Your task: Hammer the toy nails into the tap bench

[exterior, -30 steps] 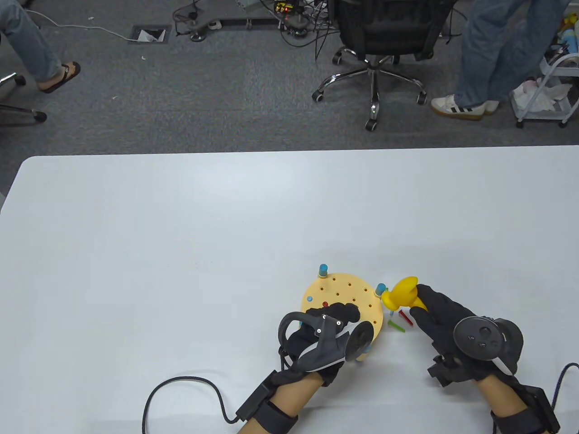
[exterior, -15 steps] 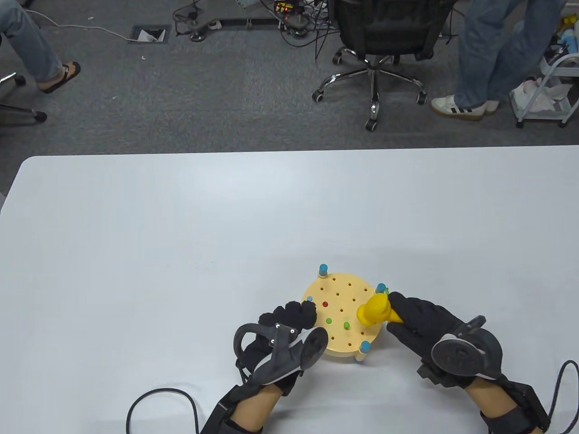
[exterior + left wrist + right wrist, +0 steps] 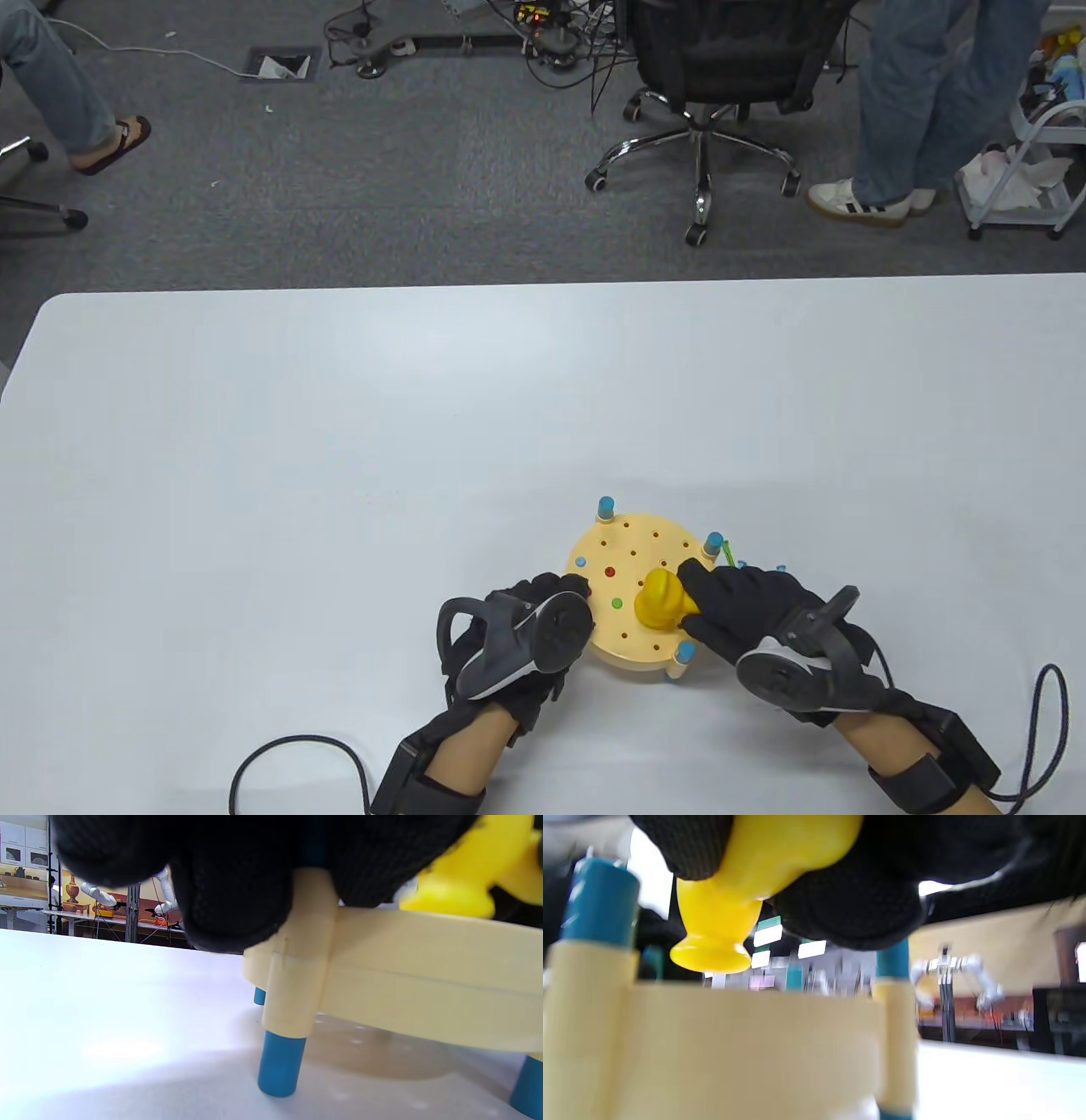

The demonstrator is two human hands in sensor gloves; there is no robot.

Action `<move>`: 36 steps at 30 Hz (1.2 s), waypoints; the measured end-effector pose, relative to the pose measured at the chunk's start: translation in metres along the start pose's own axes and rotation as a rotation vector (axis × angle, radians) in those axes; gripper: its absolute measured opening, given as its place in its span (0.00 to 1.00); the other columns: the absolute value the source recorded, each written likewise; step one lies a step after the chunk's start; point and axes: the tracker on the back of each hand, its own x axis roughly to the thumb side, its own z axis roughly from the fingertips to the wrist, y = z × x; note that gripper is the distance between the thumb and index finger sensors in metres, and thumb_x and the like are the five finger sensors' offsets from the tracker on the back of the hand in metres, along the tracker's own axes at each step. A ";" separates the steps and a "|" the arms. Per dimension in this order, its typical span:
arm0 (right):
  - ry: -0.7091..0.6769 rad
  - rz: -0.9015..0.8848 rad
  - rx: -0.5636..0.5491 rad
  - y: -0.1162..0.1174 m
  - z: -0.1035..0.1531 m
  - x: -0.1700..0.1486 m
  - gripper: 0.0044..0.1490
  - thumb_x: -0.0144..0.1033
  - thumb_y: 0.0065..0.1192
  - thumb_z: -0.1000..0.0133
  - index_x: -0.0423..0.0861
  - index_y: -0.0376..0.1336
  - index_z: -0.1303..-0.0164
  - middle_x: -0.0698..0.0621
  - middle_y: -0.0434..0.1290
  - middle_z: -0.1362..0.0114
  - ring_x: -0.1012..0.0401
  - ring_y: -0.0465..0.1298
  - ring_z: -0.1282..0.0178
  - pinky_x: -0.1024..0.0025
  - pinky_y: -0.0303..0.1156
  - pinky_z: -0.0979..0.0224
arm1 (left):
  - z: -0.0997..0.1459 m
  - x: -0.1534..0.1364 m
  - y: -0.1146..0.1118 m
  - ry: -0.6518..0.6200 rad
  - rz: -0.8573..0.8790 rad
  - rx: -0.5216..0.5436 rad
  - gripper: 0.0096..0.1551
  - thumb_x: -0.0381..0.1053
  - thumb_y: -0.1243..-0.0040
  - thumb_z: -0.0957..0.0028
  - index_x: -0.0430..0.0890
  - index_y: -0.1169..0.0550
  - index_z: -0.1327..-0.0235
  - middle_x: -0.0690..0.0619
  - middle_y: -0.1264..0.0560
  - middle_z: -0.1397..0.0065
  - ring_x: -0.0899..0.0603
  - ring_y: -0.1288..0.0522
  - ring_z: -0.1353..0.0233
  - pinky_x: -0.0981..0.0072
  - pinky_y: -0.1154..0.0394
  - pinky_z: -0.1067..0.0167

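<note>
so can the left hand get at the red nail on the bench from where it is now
Probably yes. The left hand rests at the tap bench rim, and the red nail sits just beyond its fingertips, uncovered; the yellow hammer is further right.

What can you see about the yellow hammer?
The yellow hammer looks like smooth, glossy plastic, with a flared round striking face. The right hand grips its handle, and its head hangs over the round cream tap bench. In the right wrist view the face sits just above the bench top, not clearly touching.
</note>
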 end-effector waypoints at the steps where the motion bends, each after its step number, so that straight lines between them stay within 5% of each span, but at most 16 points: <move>1: -0.037 -0.004 0.148 0.005 -0.004 0.002 0.40 0.53 0.54 0.50 0.43 0.66 0.32 0.47 0.80 0.48 0.56 0.83 0.63 0.67 0.80 0.59 | 0.000 0.000 0.000 0.000 0.003 -0.001 0.29 0.55 0.35 0.59 0.48 0.23 0.44 0.42 0.17 0.46 0.49 0.16 0.60 0.57 0.21 0.62; 2: 0.035 0.076 0.260 0.003 -0.004 -0.001 0.41 0.56 0.48 0.49 0.45 0.61 0.29 0.51 0.78 0.45 0.60 0.83 0.60 0.71 0.80 0.56 | 0.000 0.000 0.000 0.001 0.006 -0.003 0.29 0.55 0.35 0.59 0.48 0.23 0.44 0.42 0.17 0.45 0.49 0.16 0.60 0.57 0.21 0.62; 3: 0.011 0.033 0.235 0.000 -0.004 -0.001 0.41 0.54 0.50 0.48 0.44 0.61 0.28 0.49 0.77 0.44 0.58 0.82 0.59 0.68 0.79 0.55 | 0.000 -0.001 0.000 0.000 0.008 -0.004 0.29 0.55 0.35 0.59 0.48 0.24 0.44 0.42 0.18 0.45 0.49 0.16 0.60 0.57 0.21 0.61; 5: 0.074 -0.004 0.004 -0.004 -0.001 -0.007 0.40 0.55 0.50 0.49 0.45 0.63 0.31 0.50 0.79 0.46 0.59 0.83 0.61 0.69 0.80 0.57 | 0.001 -0.002 -0.002 0.001 0.016 0.000 0.29 0.56 0.36 0.59 0.49 0.25 0.43 0.43 0.18 0.45 0.49 0.17 0.60 0.57 0.21 0.61; 9: 0.253 -0.130 -0.050 -0.020 0.004 -0.024 0.43 0.52 0.49 0.47 0.39 0.57 0.27 0.46 0.75 0.42 0.57 0.82 0.57 0.67 0.79 0.53 | 0.007 -0.012 0.011 0.012 0.082 0.019 0.43 0.62 0.39 0.59 0.42 0.33 0.32 0.38 0.24 0.36 0.47 0.19 0.54 0.55 0.23 0.56; 14: 0.350 -0.291 -0.170 -0.053 0.006 -0.016 0.47 0.46 0.49 0.45 0.33 0.46 0.23 0.40 0.67 0.33 0.53 0.78 0.47 0.61 0.76 0.45 | 0.039 0.006 0.054 -0.043 0.227 0.490 0.33 0.59 0.43 0.55 0.46 0.25 0.38 0.40 0.19 0.43 0.48 0.17 0.58 0.58 0.22 0.61; 20: 0.176 -0.127 -0.328 -0.067 0.001 0.045 0.45 0.44 0.49 0.44 0.32 0.46 0.22 0.39 0.66 0.31 0.52 0.77 0.45 0.61 0.76 0.43 | 0.038 0.066 0.061 -0.189 0.391 0.397 0.32 0.59 0.49 0.52 0.48 0.25 0.37 0.41 0.19 0.41 0.47 0.17 0.57 0.57 0.22 0.60; 24: 0.138 0.016 -0.394 -0.065 0.004 0.066 0.42 0.39 0.44 0.41 0.32 0.44 0.22 0.37 0.63 0.30 0.50 0.76 0.42 0.59 0.74 0.41 | 0.038 0.070 0.059 -0.206 0.576 0.384 0.34 0.57 0.52 0.51 0.45 0.28 0.33 0.38 0.21 0.39 0.46 0.18 0.56 0.56 0.23 0.59; 31: -0.011 -0.050 -0.315 -0.045 0.014 0.086 0.48 0.46 0.42 0.42 0.31 0.39 0.20 0.32 0.54 0.23 0.44 0.69 0.31 0.52 0.69 0.31 | 0.035 0.047 0.045 -0.183 0.763 0.343 0.39 0.61 0.55 0.52 0.42 0.32 0.32 0.39 0.24 0.36 0.47 0.18 0.54 0.58 0.23 0.58; 36: -0.036 -0.336 -0.154 -0.043 0.012 0.072 0.54 0.57 0.43 0.45 0.34 0.39 0.19 0.33 0.52 0.20 0.44 0.67 0.27 0.49 0.67 0.28 | 0.031 0.029 0.041 -0.218 0.840 0.294 0.36 0.62 0.49 0.53 0.45 0.29 0.35 0.42 0.23 0.38 0.44 0.20 0.51 0.53 0.25 0.51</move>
